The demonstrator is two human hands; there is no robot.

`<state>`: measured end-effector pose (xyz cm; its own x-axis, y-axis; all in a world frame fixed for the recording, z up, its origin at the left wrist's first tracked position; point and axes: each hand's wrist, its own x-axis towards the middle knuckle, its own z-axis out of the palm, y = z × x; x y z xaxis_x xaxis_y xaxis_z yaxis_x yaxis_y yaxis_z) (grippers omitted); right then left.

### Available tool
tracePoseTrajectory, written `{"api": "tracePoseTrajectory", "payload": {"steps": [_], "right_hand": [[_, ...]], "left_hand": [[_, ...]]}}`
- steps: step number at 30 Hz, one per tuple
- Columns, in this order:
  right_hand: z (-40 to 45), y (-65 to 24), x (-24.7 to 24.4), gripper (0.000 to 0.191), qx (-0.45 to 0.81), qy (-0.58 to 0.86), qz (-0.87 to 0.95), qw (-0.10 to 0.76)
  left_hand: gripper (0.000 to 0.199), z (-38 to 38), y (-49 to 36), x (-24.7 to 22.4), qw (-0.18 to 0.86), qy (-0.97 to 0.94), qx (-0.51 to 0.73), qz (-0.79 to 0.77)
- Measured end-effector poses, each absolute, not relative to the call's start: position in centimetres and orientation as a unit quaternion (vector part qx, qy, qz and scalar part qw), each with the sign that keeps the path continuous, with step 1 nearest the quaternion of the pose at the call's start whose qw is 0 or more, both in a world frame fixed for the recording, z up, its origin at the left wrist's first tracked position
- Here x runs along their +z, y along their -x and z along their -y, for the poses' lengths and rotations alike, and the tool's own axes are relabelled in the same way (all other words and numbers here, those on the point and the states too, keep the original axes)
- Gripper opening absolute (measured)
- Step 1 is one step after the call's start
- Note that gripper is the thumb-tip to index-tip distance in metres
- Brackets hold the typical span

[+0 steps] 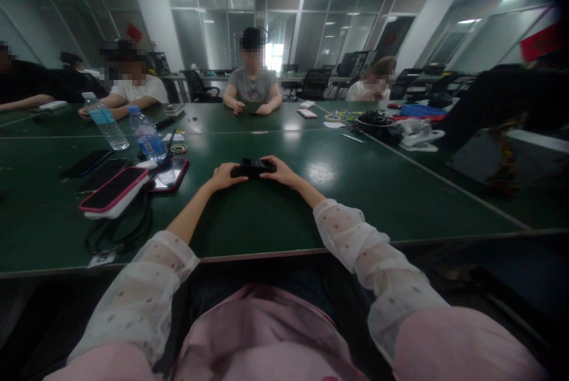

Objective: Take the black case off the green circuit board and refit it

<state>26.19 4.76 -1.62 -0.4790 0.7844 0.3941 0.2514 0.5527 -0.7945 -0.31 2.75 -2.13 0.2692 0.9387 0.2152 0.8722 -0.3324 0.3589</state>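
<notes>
Between my two hands a small black oblong object [253,167] rests on, or just above, the green table [262,215]; its kind does not show clearly. My left hand [226,176] grips its left end, fingers behind and thumb in front. At the other end, my right hand [279,170] closes on it in the same way. Part of each end is hidden under the fingers. Both forearms lie out across the table in sheer, dotted white sleeves.
To the left lie a red-edged phone [116,188], a tablet-like device [171,175] and dark cables. Two plastic bottles, one tilted [106,123] and one with a blue cap [146,135], stand behind. Clutter with a white device [418,135] sits right. Several people sit opposite, including one in grey [253,87].
</notes>
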Motion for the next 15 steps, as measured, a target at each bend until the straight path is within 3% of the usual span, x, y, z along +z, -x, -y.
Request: {"api": "tracePoseTrajectory", "payload": {"steps": [9, 15], "right_hand": [[-5.0, -26.2, -1.5, 0.065, 0.386, 0.331, 0.757, 0.411], [-5.9, -26.8, -0.7, 0.069, 0.401, 0.348, 0.705, 0.471]], "left_hand": [[0.070, -3.0, 0.4, -2.4, 0.091, -0.790, 0.198, -0.573], [0.064, -2.8, 0.3, -2.2, 0.086, -0.802, 0.196, -0.558]]}}
